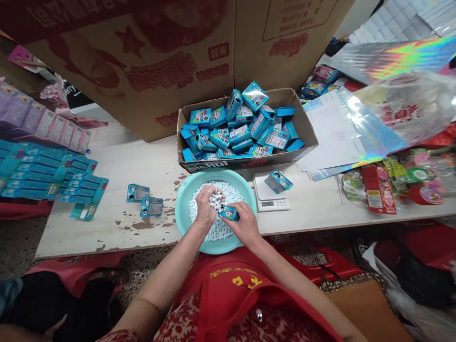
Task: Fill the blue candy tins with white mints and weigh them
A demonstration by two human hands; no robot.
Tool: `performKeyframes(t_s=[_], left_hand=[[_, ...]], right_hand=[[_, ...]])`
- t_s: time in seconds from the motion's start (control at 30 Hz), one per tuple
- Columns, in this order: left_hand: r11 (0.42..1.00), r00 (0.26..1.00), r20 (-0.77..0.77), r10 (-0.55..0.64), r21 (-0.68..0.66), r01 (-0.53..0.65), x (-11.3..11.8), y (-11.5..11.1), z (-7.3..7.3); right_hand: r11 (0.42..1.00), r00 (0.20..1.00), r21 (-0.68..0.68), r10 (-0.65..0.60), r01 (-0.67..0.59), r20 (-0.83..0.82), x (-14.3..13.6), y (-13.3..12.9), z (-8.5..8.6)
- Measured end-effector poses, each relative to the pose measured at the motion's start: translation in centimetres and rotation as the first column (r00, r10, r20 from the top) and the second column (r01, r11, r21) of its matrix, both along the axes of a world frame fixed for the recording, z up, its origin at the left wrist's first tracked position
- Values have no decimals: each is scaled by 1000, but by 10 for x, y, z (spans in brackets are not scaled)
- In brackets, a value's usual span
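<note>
Worn white tabletop (107, 235) bears the bowl (181, 209) at your twelve o'clock; over it your left hand (205, 205) cups white pellets (216, 198) beside the blue box (230, 213) your right hand (246, 222) grips, presumably so spills land inside.

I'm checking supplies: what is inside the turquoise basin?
Inside the turquoise basin lies a bed of white pellets. The left hand, cupping more, and the right hand, holding a blue box, hide part of it; the basin's floor under the pellets is covered.
</note>
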State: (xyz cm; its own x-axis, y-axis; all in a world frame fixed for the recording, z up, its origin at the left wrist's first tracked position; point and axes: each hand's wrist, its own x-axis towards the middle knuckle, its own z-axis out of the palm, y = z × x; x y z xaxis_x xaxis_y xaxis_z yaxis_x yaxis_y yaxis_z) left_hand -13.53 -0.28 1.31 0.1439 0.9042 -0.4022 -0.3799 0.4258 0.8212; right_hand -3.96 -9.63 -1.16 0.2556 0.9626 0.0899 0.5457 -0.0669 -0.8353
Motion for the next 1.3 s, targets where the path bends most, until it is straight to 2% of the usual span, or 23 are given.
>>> performKeyframes(t_s=[0.3,0.63,0.83,0.93,1.13,1.3], left_hand=[[999,998,-63,4,51,-1,6,3,7],[998,998,-4,61,-25,-61,2,-6,7],[996,997,-11,81,-24,-82,1,-8,9],[998,998,-6,64,0,-64,2,-6,10],[990,995,-75,63,131,-53,6,-7,17],[990,993,-92,70,129,-58,9,-8,20]], right_hand=[[1000,997,-6,3,-3,-73,5,3,3],[995,992,70,82,-75,-100,7,6,3],[997,988,42,67,-61,-139,5,5,8],[999,984,28,47,-43,-172,4,6,9],[1000,979,3,25,-25,-201,7,6,19],[1000,978,-9,16,-18,-206,7,5,20]])
